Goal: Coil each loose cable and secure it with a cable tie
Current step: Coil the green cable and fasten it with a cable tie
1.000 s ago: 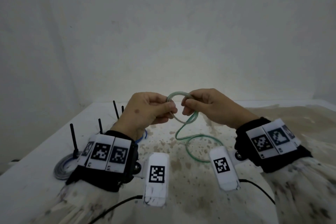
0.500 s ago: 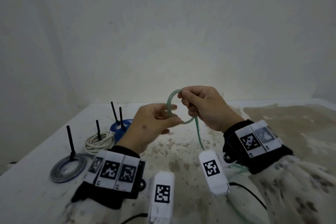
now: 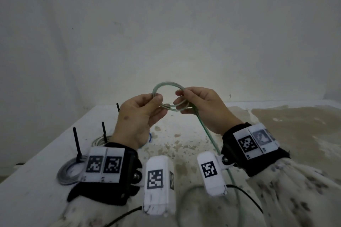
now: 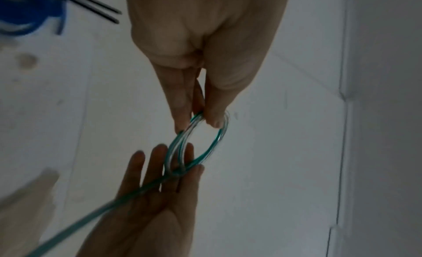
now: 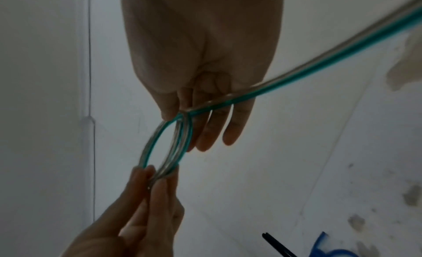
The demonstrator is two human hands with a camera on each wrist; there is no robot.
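Setting: a person is standing at a white, brown-stained table [image 3: 184,145], with both hands raised above it in front of a pale wall.
Green cable [image 3: 170,96]: a translucent green cable is being held in the air above the table, wound into a small ring of a few turns.
Left hand [image 3: 137,116]: it is pinching the ring's left side between thumb and fingertips [image 4: 182,120], fingers curled tight on the strands.
Right hand [image 3: 203,107]: it is holding the ring's right side, thumb pressing the strands where the tail crosses the ring, the other fingers [image 5: 230,132] lying nearly straight behind it.
Loose tail: it is running from the right hand down toward the table, passing behind the right wrist camera, and is curving near the table's front edge; its end is cut off by the frame.
Grey coil [image 3: 68,171]: a wound grey cable is lying on the table's left side, ringing an upright black peg [image 3: 77,143], partly hidden by the left wristband.
White coil [image 3: 98,140]: it is lying farther back around a second peg, mostly hidden by the left wrist.
Blue coil [image 4: 20,13]: it is lying behind the left hand, blurred in both wrist views, only a sliver showing in the head view.
Hard to make out: the exact number of turns in the green ring.
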